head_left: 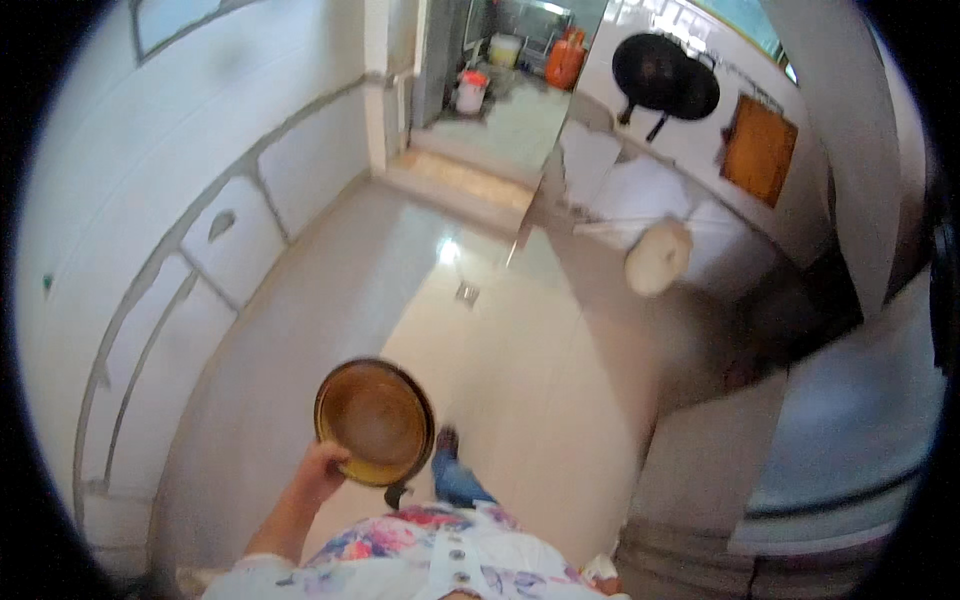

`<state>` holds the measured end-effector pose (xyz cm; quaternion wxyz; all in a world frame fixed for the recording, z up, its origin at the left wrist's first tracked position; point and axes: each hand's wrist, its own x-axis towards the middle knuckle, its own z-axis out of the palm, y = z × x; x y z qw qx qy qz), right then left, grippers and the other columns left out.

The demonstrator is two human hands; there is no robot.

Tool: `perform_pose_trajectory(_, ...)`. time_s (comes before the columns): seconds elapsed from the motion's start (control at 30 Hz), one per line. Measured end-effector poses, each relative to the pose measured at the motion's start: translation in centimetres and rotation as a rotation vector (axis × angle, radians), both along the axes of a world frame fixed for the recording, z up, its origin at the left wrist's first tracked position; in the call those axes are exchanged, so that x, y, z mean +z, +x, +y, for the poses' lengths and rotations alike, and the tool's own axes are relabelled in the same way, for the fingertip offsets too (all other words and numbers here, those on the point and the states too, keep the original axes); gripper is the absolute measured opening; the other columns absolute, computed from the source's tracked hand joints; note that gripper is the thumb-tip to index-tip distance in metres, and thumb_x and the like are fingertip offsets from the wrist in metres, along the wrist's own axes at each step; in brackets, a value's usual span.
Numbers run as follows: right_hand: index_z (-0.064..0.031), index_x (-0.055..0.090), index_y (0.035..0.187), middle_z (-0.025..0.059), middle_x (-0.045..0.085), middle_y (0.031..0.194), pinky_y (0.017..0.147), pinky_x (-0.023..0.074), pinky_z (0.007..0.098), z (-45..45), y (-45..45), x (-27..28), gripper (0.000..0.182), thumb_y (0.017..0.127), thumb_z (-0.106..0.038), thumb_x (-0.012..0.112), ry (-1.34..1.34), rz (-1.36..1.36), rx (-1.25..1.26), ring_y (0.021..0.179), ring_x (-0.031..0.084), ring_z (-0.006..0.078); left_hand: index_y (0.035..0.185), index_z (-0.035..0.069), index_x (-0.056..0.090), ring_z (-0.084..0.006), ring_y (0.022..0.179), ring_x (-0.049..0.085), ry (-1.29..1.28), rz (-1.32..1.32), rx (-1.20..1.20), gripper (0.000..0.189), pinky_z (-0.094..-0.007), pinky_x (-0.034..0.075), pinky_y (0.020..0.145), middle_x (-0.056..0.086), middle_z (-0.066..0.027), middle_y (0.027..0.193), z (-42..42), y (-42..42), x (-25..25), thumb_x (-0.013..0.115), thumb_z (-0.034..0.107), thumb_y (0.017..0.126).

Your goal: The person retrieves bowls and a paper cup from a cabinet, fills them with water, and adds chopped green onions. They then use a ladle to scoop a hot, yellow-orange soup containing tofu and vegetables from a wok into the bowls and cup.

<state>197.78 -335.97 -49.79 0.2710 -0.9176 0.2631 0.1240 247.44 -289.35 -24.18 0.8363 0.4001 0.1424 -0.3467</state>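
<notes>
My left hand grips the lower left rim of a round brown pan, held in front of my body above the floor. The pan has a dark rim, and a short dark handle points towards me. My thumb lies over the rim; the other fingers are hidden. At the bottom edge, right of my floral shirt, a small part of what looks like my right hand shows beside something whitish. It is too small and blurred to tell what the hand does.
A pale floor with a drain leads to a raised doorway sill. Beyond stand a bucket with a red lid and an orange gas cylinder. Dark pans and a wooden board hang right. A white wall runs left.
</notes>
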Motion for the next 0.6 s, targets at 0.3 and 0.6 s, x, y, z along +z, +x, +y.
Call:
perform_pose_trajectory(0.3,-0.0009,0.06,0.102,0.0095,0.065,0.086,0.07,0.0466,0.0287,-11.1,77.6,3.1,0.033,0.079,-0.024,0.065,0.383,-0.25,-0.265,0.081,0.059,0.0148,0.113,0.0,0.049,-0.0296,0.094,0.059,0.093,0.142,0.135,0.052,-0.043,0.048,0.087,0.059,-0.0146,0.106,-17.4,33.5,-2.3,0.058,0.018,0.066)
perform_pose_trajectory(0.6,-0.0022,0.06,0.092,0.0069,0.064,0.08,0.065,0.0475,0.026,-25.6,111.1,13.3,0.021,0.079,-0.017,0.066,0.559,-0.459,-0.375,0.072,0.058,0.011,0.113,-0.002,0.046,-0.0279,0.096,0.058,-0.069,0.122,0.093,0.044,-0.0432,0.047,0.087,0.055,-0.0152,0.11,-38.1,72.8,-3.1,0.053,0.015,0.074)
